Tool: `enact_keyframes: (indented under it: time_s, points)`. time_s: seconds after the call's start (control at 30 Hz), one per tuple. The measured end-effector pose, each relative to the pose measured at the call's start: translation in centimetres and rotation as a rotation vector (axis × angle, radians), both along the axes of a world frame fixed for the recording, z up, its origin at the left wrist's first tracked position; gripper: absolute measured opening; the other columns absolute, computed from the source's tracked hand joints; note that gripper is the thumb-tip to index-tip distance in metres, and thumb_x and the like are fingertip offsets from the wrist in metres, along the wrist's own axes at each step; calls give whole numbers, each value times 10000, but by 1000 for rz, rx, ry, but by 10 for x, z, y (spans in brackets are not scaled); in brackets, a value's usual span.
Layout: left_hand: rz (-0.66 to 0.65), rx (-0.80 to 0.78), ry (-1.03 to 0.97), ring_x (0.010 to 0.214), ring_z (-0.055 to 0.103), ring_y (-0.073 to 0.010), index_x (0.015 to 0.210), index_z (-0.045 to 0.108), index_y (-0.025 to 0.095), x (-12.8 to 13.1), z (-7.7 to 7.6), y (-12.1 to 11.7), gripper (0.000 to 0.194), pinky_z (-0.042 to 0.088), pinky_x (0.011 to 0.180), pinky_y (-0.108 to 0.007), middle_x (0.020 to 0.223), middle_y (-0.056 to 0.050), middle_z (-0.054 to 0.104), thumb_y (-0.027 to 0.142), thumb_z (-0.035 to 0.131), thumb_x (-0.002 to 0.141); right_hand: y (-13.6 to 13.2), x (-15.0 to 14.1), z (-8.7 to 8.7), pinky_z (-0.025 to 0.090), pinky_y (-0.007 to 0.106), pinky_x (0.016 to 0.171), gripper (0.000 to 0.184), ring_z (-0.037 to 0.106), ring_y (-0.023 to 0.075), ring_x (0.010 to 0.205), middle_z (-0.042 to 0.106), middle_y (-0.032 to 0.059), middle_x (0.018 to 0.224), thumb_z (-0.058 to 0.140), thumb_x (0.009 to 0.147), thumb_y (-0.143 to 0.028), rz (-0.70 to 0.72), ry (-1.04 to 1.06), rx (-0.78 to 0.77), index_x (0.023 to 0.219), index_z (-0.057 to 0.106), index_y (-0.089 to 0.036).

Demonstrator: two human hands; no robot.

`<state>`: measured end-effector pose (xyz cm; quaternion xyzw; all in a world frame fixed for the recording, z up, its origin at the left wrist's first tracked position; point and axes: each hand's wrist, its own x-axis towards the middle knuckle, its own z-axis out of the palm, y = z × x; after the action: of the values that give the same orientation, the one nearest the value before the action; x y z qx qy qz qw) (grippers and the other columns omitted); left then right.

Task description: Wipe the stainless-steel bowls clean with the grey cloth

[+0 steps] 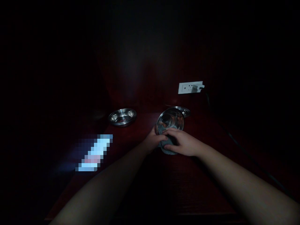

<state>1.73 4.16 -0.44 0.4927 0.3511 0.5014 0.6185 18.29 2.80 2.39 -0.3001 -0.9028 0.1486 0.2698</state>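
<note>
A shiny metal bowl (172,116) is tilted up above the dark red table, its hollow side facing me. My left hand (153,139) grips it by the left rim, the thumb pointing inward. A grey-green patterned cloth (169,151) is bunched against the near side of the bowl. My right hand (184,140) has its fingers curled over the cloth and presses it to the metal. The far fingers of my left hand are hidden behind the bowl.
More metal bowls (122,116), seemingly stacked, stand at the back left. Another metal dish (186,111) sits partly behind the held bowl. A lit, pixelated screen (95,153) lies at left. A wall socket (191,87) holds a plug; a cable (234,140) runs down the right side.
</note>
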Motion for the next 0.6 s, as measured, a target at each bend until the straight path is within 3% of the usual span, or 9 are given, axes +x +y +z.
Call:
enact_keyframes:
  time_s: [0.3,0.6]
  points:
    - [-127,37,21,798,591,-177,949,609,141,-2,-8,5,430,438,745,-296,861,-30,644,56,615,528,2,-2,-5,434,423,952,257,564,240,1054,624,113,1091,546,848,-238,-11,-18,28,1092,584,-169]
    - [-39,-37,-23,758,570,-174,905,601,159,1,-3,4,447,425,707,-277,772,0,620,57,549,473,4,0,-8,444,432,936,259,564,248,1036,619,103,1077,596,794,-199,-13,-21,27,1053,586,-186]
